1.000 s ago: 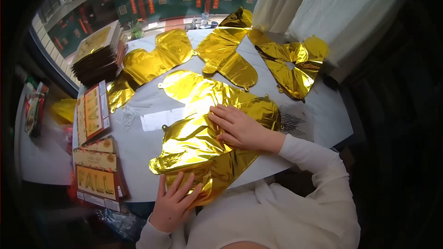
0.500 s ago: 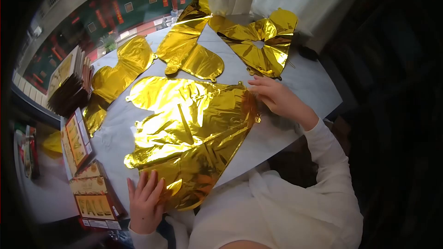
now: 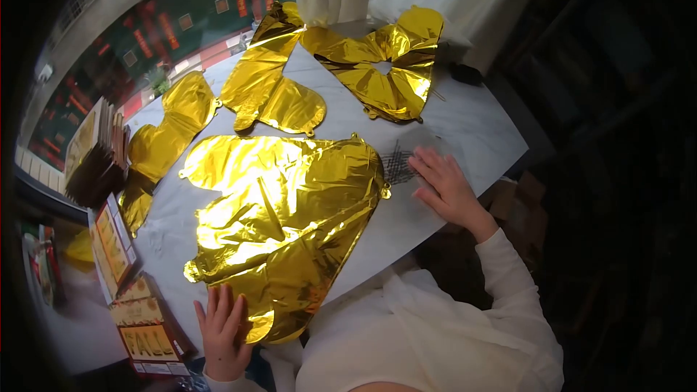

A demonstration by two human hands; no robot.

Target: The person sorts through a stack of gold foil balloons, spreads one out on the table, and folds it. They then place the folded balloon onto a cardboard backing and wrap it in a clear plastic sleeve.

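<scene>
A large flat gold foil balloon (image 3: 290, 210) lies uninflated on the white marbled table (image 3: 163, 247) in front of me. My left hand (image 3: 223, 334) rests at its lower left corner, fingers spread, fingertips along the foil's edge. To the right of the balloon, my right hand (image 3: 451, 190) has its fingers stretched out over the edge of a clear plastic bag (image 3: 415, 147) marked with thin dark crossing lines. No object shows between the fingers of either hand.
More flat gold foil balloons (image 3: 272, 94) lie along the table's far side, one (image 3: 392, 65) with a hole in its middle. Left are a stack of packets (image 3: 94, 149) and printed packages (image 3: 149, 341), one reading FALL. Behind hangs a white curtain (image 3: 428, 0) beside the window.
My right hand has moved off the balloon's right edge onto the clear bag, which now shows. The view has shifted slightly. My left hand stays at the balloon's lower corner.
</scene>
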